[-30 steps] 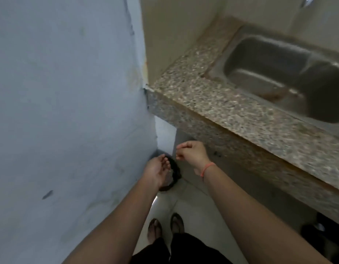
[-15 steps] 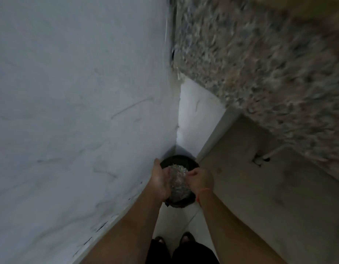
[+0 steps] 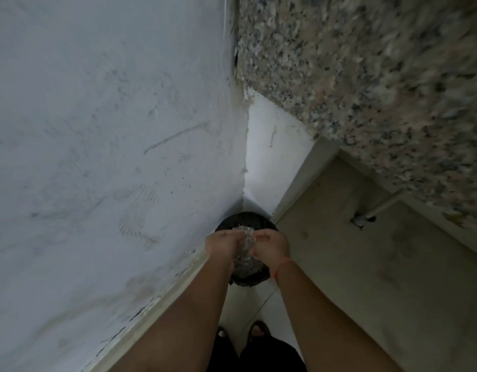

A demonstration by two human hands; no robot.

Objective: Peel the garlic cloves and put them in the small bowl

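Note:
A round black bin (image 3: 245,217) stands on the floor in the corner below me. It holds a heap of pale, papery garlic skins (image 3: 246,260). My left hand (image 3: 221,245) and my right hand (image 3: 273,248) hang close together over the bin's mouth. Their fingers curl inward toward each other just above the skins. Whether either hand pinches any skins is not clear. A red thread (image 3: 281,265) circles my right wrist. No garlic clove and no small bowl is in view.
A white wall (image 3: 97,157) fills the left. The speckled granite counter edge (image 3: 366,89) overhangs at the upper right, with a beige cabinet front (image 3: 366,264) and a metal fitting (image 3: 366,217) below it. My feet (image 3: 256,328) stand on pale floor tiles.
My head dropped from the sink and counter toward the bin. Both hands went from spread above the bin to close together over the skins, fingers curling inward.

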